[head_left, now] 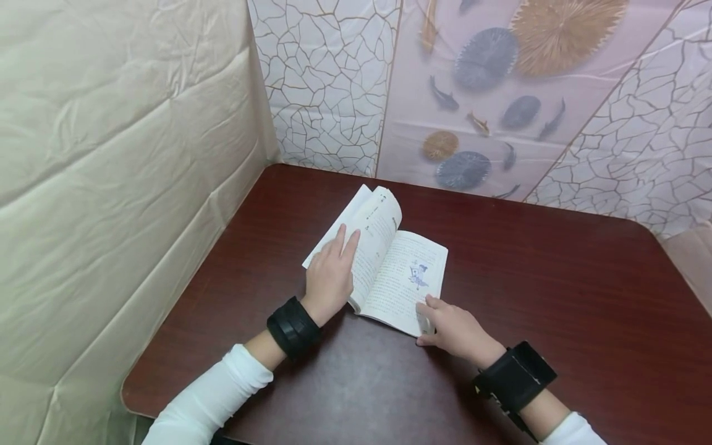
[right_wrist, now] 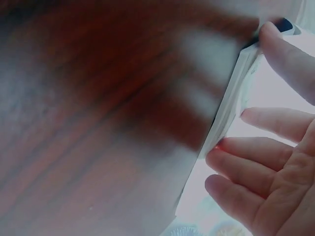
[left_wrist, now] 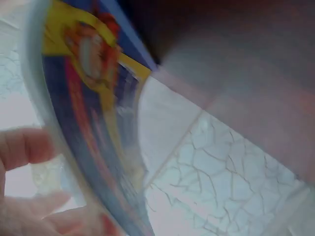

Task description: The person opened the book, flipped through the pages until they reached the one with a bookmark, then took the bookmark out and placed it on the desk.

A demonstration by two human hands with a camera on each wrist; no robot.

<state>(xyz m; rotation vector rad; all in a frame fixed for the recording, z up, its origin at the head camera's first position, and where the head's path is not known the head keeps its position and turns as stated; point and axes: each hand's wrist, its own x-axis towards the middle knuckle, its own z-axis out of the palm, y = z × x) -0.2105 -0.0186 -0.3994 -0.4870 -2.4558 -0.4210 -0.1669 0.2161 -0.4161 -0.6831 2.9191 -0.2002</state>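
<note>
An open book [head_left: 406,272] with printed text and a small purple drawing lies on the table, its left half tilted upward. My left hand [head_left: 329,278] rests on the left page, index and middle fingers straight. Beneath it, the left wrist view shows the blurred blue, yellow and red cover [left_wrist: 88,93], with fingers [left_wrist: 29,145] at its edge. At the lower right corner of the book, my right hand [head_left: 458,327] grips the right half, fingertips over the page and thumb at the bottom edge. In the right wrist view that thumb [right_wrist: 290,59] touches the corner.
The dark red-brown table [head_left: 534,296] has rounded corners. Pale quilted fabric [head_left: 139,154] hangs along its left side, and a patterned cloth [head_left: 473,123] lines the back. Each wrist wears a black band [head_left: 293,327].
</note>
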